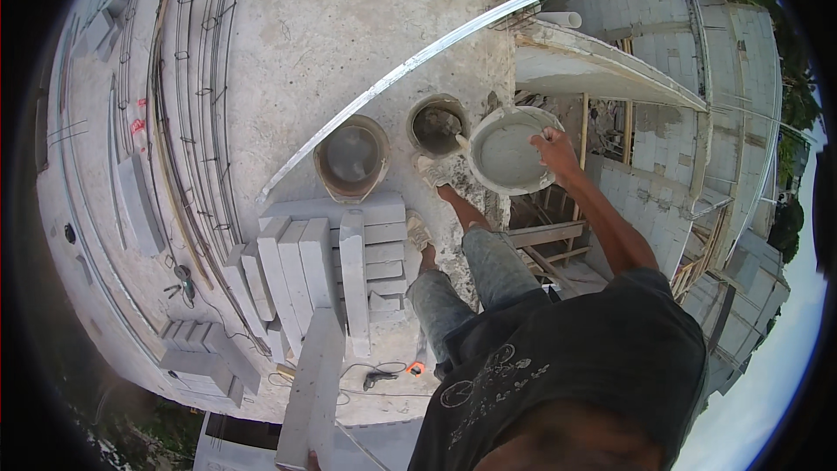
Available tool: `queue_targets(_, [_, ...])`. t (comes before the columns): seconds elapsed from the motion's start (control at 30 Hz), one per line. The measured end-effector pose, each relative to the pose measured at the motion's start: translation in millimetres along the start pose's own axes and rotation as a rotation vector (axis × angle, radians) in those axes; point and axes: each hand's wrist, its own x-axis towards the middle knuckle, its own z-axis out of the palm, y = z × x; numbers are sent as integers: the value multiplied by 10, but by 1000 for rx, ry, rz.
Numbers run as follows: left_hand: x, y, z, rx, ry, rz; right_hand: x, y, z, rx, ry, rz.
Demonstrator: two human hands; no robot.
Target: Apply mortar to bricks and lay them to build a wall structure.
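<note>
My right hand (554, 150) is closed on the rim of a round bucket (513, 146) of wet grey mortar at the slab's right edge. Low in the picture, my left hand (313, 460) grips the near end of a long pale grey block (311, 384); only a bit of the fingers shows. That block slants up toward me beside a stack of similar blocks (373, 235). Left of the mortar bucket stand a smaller dark bucket (438, 125) with grey residue and a bucket (351, 158) of cloudy water.
Past the slab's right edge is a drop with timber props (547, 234) and block walls (641, 131). A long metal straightedge (436, 48) arches behind the buckets. Steel bars (209, 78) lie at left. A corded power tool (379, 378) lies near my feet.
</note>
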Motion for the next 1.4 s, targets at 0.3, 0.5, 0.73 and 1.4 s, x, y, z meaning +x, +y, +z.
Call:
queue_targets(0.3, [-274, 474, 135, 83, -136, -93, 1855, 472, 37, -68, 47, -33])
queue_targets(0.5, [-467, 709, 306, 181, -175, -161, 3085, 495, 742, 15, -11, -40])
queue_targets(0.73, [-488, 969, 231, 334, -275, -263, 4359, 834, 1738, 6, -86, -78])
queue_targets(1.4, [-77, 737, -89, 438, -345, -308, 3001, 3207, 2679, -671, -218, -48])
